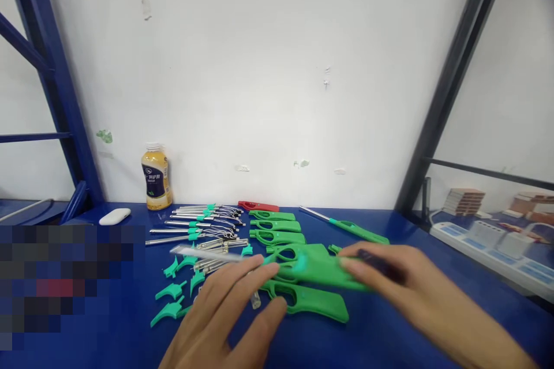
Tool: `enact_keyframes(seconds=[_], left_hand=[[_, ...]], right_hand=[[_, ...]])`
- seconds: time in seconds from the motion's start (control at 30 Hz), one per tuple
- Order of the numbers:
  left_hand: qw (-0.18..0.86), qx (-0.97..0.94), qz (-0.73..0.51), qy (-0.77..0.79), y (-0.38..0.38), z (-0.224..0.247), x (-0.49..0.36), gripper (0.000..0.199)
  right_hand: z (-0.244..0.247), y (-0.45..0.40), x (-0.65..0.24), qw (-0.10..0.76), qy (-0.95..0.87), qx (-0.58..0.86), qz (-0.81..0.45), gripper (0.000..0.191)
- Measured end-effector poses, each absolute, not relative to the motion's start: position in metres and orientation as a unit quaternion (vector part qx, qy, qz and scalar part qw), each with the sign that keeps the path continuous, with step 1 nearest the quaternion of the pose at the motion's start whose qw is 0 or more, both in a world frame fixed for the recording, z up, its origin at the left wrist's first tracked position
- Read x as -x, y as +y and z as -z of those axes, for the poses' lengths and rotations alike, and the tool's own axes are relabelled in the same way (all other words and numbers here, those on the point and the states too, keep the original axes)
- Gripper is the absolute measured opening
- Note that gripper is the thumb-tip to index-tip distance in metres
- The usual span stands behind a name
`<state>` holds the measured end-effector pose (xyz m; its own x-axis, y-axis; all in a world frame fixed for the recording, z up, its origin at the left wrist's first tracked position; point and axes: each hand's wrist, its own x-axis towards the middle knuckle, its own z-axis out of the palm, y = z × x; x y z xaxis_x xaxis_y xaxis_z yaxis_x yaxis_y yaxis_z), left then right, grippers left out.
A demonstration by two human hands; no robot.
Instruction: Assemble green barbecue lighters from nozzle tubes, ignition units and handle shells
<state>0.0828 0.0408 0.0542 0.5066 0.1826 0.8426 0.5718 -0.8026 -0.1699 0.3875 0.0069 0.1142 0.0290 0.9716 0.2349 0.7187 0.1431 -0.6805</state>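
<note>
My right hand (389, 277) grips the rear of a green long-necked gas lighter (329, 271), thumb along its side. A dark, blurred object (376, 262) is also tucked in that hand; its kind is unclear. The lighter's metal tube points left. My left hand (234, 305) is by its front end, thumb apart from the fingers and fingertips near the trigger area; whether they touch is unclear. Below lies a green lighter handle shell (324, 302). A small clear tube (255, 300) shows between my left thumb and fingers, partly hidden.
More green handle shells (277, 236) and a red one (259, 206) lie behind. Metal tubes with wires (190, 223) and teal triggers (171, 291) spread leftward. A whole lighter (355, 229), a yellow bottle (156, 176), a white case (115, 217) and a power strip (493, 248) are around.
</note>
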Motion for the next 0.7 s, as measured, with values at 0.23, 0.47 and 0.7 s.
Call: enact_keyframes(seconds=[0.23, 0.47, 0.7], left_hand=[[0.103, 0.867, 0.367, -0.319, 0.064, -0.041, -0.077, 0.024], [0.057, 0.839, 0.369, -0.397, 0.08, -0.027, -0.066, 0.027], [-0.005, 0.824, 0.333, -0.459, 0.09, -0.018, -0.066, 0.034]], right_hand=[[-0.085, 0.008, -0.539, 0.351, -0.485, 0.795, -0.092, 0.078], [-0.035, 0.016, -0.583, 0.318, -0.463, 0.815, -0.144, 0.073], [-0.018, 0.028, -0.592, 0.289, -0.464, 0.82, -0.169, 0.081]])
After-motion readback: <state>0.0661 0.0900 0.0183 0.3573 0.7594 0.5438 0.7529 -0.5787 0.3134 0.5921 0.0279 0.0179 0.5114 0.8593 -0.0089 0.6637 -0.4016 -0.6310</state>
